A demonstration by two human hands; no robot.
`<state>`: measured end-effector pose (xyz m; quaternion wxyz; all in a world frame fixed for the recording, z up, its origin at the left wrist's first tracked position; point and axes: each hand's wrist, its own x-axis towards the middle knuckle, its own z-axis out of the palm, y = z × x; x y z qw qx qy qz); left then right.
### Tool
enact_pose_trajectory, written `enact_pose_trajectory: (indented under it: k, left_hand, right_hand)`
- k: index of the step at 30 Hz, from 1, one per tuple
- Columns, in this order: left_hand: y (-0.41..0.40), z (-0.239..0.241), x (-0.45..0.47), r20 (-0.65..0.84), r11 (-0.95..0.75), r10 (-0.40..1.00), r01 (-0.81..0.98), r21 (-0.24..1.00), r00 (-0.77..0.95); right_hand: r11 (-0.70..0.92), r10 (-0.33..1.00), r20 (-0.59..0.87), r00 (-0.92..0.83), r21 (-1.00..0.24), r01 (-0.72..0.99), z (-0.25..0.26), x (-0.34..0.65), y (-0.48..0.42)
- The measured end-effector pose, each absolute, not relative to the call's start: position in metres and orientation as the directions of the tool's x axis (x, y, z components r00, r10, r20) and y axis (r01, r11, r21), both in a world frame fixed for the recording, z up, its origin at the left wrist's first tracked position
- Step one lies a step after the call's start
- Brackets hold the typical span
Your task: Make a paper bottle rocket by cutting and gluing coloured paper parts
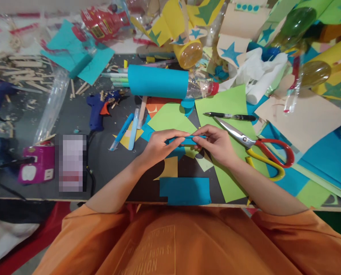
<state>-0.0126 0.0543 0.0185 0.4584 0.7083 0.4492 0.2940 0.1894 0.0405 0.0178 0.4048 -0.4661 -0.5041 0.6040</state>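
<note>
Between my two hands is a small piece of blue paper (190,140), folded or rolled into a narrow strip. My left hand (166,144) pinches its left end between thumb and fingers. At the other end, my right hand (214,141) grips it the same way. Below the hands, a flat blue paper rectangle (184,190) lies at the table's front edge. Just beyond them is a sheet of light green paper (172,117). A plastic bottle wrapped in blue paper (158,81) lies on its side farther back.
Scissors (246,141) with red and yellow handles and a black pen (230,116) lie to the right on green paper. A blue glue gun (97,110), two blue markers (122,130) and a purple box (36,164) are on the left. Decorated bottles and paper scraps crowd the back.
</note>
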Motion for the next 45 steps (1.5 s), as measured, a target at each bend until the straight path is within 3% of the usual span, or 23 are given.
enact_pose_trajectory:
  k: [4,13,24,29,38,45]
  left_hand:
    - [0.054,0.021,-0.012,-0.07,-0.092,0.919,0.382,0.919,0.389]
    - [0.053,0.017,-0.011,-0.168,0.083,0.912,0.232,0.969,0.373]
    - [0.054,0.018,-0.008,-0.103,0.021,0.947,0.261,0.965,0.303]
    - [0.053,0.021,-0.008,0.006,-0.09,0.968,0.322,0.942,0.253]
    - [0.048,0.012,-0.009,0.083,-0.156,0.942,0.205,0.966,0.326]
    - [0.048,0.016,-0.01,0.13,-0.26,0.901,0.276,0.925,0.413]
  right_hand:
    - [-0.169,0.961,-0.157,-0.229,-0.985,-0.038,0.018,0.189,0.04]
    - [-0.075,0.978,-0.07,-0.195,-0.997,-0.015,0.013,0.188,0.041]
    - [0.001,0.984,-0.02,-0.174,-0.993,0.12,0.016,0.188,0.042]
    - [0.018,0.967,-0.024,-0.254,-0.987,0.162,0.013,0.187,0.039]
    - [-0.008,0.923,-0.077,-0.377,-0.983,0.182,0.011,0.179,0.029]
    - [-0.11,0.9,-0.173,-0.401,-0.979,0.174,0.016,0.181,0.032]
